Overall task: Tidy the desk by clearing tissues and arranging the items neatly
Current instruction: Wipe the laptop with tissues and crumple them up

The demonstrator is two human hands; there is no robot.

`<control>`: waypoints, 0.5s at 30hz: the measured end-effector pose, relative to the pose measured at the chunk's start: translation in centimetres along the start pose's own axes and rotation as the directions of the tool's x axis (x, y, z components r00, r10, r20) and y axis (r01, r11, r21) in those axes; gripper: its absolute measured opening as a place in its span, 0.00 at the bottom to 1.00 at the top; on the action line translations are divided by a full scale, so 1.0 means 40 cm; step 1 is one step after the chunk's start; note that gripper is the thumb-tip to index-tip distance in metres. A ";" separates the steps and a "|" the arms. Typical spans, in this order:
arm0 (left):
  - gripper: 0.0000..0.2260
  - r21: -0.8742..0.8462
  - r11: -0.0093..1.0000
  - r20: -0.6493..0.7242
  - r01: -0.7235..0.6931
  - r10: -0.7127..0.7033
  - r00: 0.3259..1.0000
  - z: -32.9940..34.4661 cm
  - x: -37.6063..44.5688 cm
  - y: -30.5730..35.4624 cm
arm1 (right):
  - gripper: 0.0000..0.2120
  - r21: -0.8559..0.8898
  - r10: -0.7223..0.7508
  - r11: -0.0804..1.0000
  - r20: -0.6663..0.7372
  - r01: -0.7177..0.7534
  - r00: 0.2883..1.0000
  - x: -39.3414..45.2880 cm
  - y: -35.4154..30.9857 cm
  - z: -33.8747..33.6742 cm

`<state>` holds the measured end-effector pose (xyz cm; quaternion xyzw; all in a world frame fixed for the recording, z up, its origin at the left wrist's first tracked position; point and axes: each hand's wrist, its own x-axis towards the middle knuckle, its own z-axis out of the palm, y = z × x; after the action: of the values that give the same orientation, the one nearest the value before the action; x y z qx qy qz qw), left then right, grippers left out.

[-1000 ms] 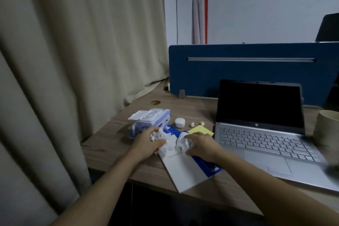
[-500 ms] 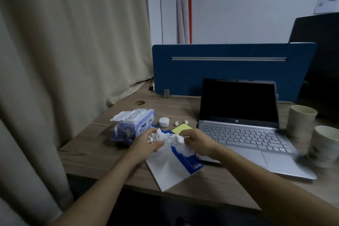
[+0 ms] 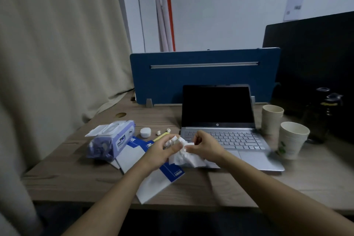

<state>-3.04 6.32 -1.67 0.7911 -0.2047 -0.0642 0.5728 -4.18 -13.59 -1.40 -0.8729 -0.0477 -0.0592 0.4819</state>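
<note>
— What had been changed in the last second?

— The crumpled tissues (image 3: 183, 154), gathered a second earlier off the white and blue papers (image 3: 153, 178) near the front edge of the desk (image 3: 63, 182), had been lifted clear and were held above that spot, just in front of the laptop (image 3: 220, 120). The view had also been swung right, so the paper cups (image 3: 293, 140) at the right edge were brought in.

— And the hands?

— The left hand (image 3: 162, 151) was closed on the wad, thumb pressed against its left side; the right hand (image 3: 205, 146) was curled, a fold pinched between thumb and fingers. By the look of it, the tissues were gathered and only needed binning, though no bin was shown.

— What was left?

— Judged from the layout, arranging: the wipes pack (image 3: 113, 140) with its lid flipped open at the left, the small white case (image 3: 145, 132), and two tiny white pieces (image 3: 162, 131) near the middle of the desk.

— Any writing?

— An "hp" logo was made out below the laptop screen. Print on the wipes pack and papers was too blurred to be read.
</note>
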 end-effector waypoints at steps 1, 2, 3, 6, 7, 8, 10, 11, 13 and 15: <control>0.20 -0.016 1.000 0.000 0.000 0.000 1.000 0.018 0.003 0.008 | 0.15 0.012 0.003 1.000 -0.002 -0.003 1.000 -0.010 0.006 -0.013; 0.16 -0.032 0.999 0.000 0.003 -0.003 1.000 0.035 0.005 0.016 | 0.15 0.022 0.004 1.000 -0.007 -0.004 1.000 -0.020 0.013 -0.025; 0.13 -0.048 0.999 0.001 0.002 -0.002 1.000 0.052 0.006 0.023 | 0.15 0.025 0.005 1.000 -0.014 -0.005 1.000 -0.033 0.021 -0.040; 0.11 -0.070 0.997 0.027 -0.024 0.026 0.999 0.106 0.005 0.042 | 0.15 0.024 0.005 1.000 -0.035 -0.004 0.999 -0.079 0.054 -0.087; 0.11 -0.070 0.997 0.046 -0.037 0.040 0.998 0.128 0.003 0.049 | 0.17 0.030 0.007 1.000 -0.037 -0.006 0.999 -0.100 0.066 -0.106; 0.11 -0.064 0.997 0.067 -0.053 0.057 0.996 0.154 0.001 0.059 | 0.19 0.042 0.005 0.999 -0.038 -0.003 0.999 -0.124 0.080 -0.126; 0.12 -0.052 0.995 0.102 -0.091 0.096 0.990 0.211 -0.002 0.077 | 0.20 0.085 0.001 0.996 -0.029 0.002 1.000 -0.176 0.105 -0.169; 0.12 -0.055 0.992 0.120 -0.111 0.117 0.986 0.241 -0.003 0.085 | 0.18 0.111 0.008 0.994 -0.023 -0.005 1.000 -0.203 0.116 -0.193; 0.13 -0.080 0.987 0.148 -0.140 0.151 0.978 0.298 -0.009 0.096 | 0.11 0.151 0.029 0.988 -0.024 -0.025 0.999 -0.256 0.135 -0.232; 0.14 -0.101 0.985 0.182 -0.142 0.158 0.970 0.367 -0.020 0.106 | 0.08 0.181 0.050 0.983 -0.068 -0.037 0.996 -0.318 0.163 -0.273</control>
<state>-9.79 -7.38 -2.75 0.7379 -0.3145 -0.1045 0.5879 -16.47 -26.65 -2.99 -0.8240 -0.0162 -0.0755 0.5614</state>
